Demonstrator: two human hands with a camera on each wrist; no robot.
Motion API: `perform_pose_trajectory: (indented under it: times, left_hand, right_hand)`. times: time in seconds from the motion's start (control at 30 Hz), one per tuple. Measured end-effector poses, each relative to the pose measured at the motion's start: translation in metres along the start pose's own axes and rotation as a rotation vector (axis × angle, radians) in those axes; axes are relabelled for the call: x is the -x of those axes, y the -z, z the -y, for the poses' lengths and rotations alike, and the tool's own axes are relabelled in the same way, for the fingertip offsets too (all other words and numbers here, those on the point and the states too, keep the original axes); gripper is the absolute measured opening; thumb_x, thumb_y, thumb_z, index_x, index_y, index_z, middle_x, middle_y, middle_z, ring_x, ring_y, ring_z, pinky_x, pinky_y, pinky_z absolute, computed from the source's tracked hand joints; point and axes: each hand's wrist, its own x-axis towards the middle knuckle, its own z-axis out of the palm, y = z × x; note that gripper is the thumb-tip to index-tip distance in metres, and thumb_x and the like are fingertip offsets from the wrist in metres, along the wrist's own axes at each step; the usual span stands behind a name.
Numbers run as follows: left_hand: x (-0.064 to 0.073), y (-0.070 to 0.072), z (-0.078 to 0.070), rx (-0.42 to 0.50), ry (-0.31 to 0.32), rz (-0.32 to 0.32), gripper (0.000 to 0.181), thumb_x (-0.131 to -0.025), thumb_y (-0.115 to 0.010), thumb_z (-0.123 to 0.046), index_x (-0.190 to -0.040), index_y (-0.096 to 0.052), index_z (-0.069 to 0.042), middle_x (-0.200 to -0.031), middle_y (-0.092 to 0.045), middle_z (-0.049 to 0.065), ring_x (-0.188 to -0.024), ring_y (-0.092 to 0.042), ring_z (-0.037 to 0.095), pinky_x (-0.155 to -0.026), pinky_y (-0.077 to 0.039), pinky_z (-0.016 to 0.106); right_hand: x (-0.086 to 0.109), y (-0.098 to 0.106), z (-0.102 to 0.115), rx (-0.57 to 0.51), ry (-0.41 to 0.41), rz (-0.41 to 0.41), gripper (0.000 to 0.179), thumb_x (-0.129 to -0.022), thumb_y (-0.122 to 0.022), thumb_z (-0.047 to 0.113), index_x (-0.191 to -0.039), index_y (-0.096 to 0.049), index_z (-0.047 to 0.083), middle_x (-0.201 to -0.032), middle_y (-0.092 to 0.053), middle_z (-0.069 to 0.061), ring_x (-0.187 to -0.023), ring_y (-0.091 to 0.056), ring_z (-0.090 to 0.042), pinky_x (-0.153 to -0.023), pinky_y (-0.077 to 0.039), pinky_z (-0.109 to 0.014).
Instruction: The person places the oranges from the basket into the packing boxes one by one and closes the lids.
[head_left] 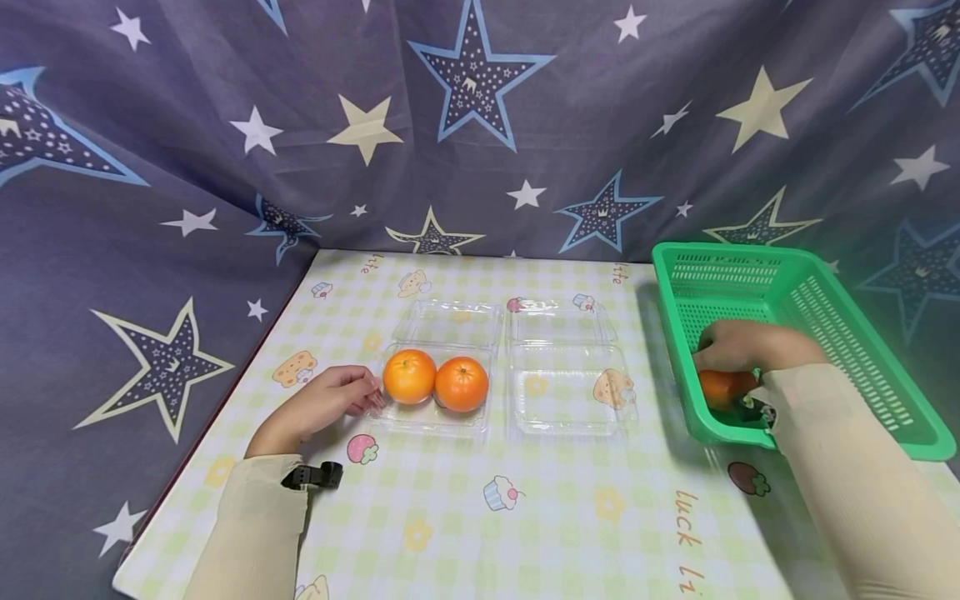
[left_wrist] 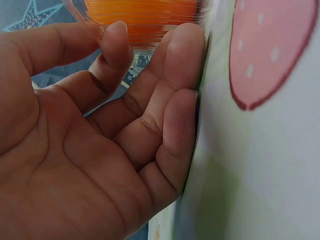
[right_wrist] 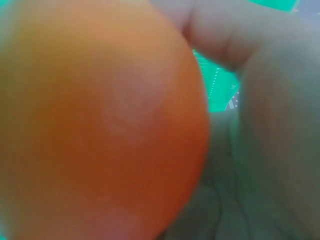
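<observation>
Two oranges [head_left: 409,377] [head_left: 461,384] sit side by side in the base of a clear plastic clamshell box [head_left: 448,423] with its lid laid back. My left hand [head_left: 330,406] rests at the left edge of that box, fingers loosely bent, fingertips by the plastic wall; an orange [left_wrist: 142,12] shows behind it in the left wrist view. Inside the green basket [head_left: 678,379], my right hand [head_left: 738,344] reaches down over an orange [head_left: 723,390]. That orange [right_wrist: 105,120] fills much of the right wrist view and hides the fingertips, so their grip is unclear.
A second clear clamshell box [head_left: 566,392] lies open, with nothing in it, between the filled box and the basket. A checked tablecloth [head_left: 555,533] with printed pictures covers the table. Behind hangs a dark star-patterned curtain [head_left: 450,183].
</observation>
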Motion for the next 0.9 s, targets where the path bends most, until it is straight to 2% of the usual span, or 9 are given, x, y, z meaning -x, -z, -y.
perform_pose_trajectory:
  times: [0.2,0.4,0.67,0.9]
  left_hand:
    - [-0.0007,-0.001,0.0016,-0.007,-0.013,-0.033,0.028,-0.107,-0.054,-0.024,-0.1,-0.068,-0.001,-0.097,-0.074,0.013,-0.088,-0.07,0.024,-0.082,-0.058,0.034]
    - [-0.0012,-0.0004,0.003,0.026,-0.016,-0.05,0.027,-0.107,-0.054,-0.019,-0.098,-0.067,0.003,-0.095,-0.076,0.017,-0.085,-0.074,0.025,-0.079,-0.06,0.031]
    - [0.0004,0.0025,0.0041,0.031,0.005,-0.074,0.027,-0.106,-0.053,-0.019,-0.103,-0.068,0.004,-0.098,-0.074,0.017,-0.086,-0.073,0.025,-0.078,-0.06,0.031]
    - [-0.0015,0.0088,0.0075,0.079,0.054,-0.101,0.031,-0.107,-0.055,-0.024,-0.105,-0.067,0.005,-0.099,-0.071,0.02,-0.084,-0.07,0.024,-0.076,-0.062,0.033]
  right_hand:
    - [-0.0029,-0.0003,-0.0018,0.061,0.054,-0.03,0.062,-0.1,-0.06,0.038,-0.141,-0.055,-0.009,-0.13,-0.062,-0.027,-0.099,-0.06,-0.03,-0.076,-0.053,-0.039]
    - [-0.003,0.0007,-0.0004,0.113,0.083,-0.052,0.06,-0.099,-0.06,0.035,-0.138,-0.058,-0.01,-0.128,-0.064,-0.027,-0.1,-0.06,-0.032,-0.081,-0.054,-0.045]
    - [-0.0044,0.0006,0.0,0.104,0.087,-0.037,0.057,-0.1,-0.058,0.032,-0.138,-0.057,-0.011,-0.122,-0.066,-0.022,-0.096,-0.059,-0.03,-0.079,-0.052,-0.042]
    - [-0.0052,0.0006,-0.0033,0.069,0.063,-0.041,0.058,-0.105,-0.053,0.034,-0.142,-0.053,-0.01,-0.128,-0.062,-0.026,-0.1,-0.058,-0.033,-0.08,-0.052,-0.042]
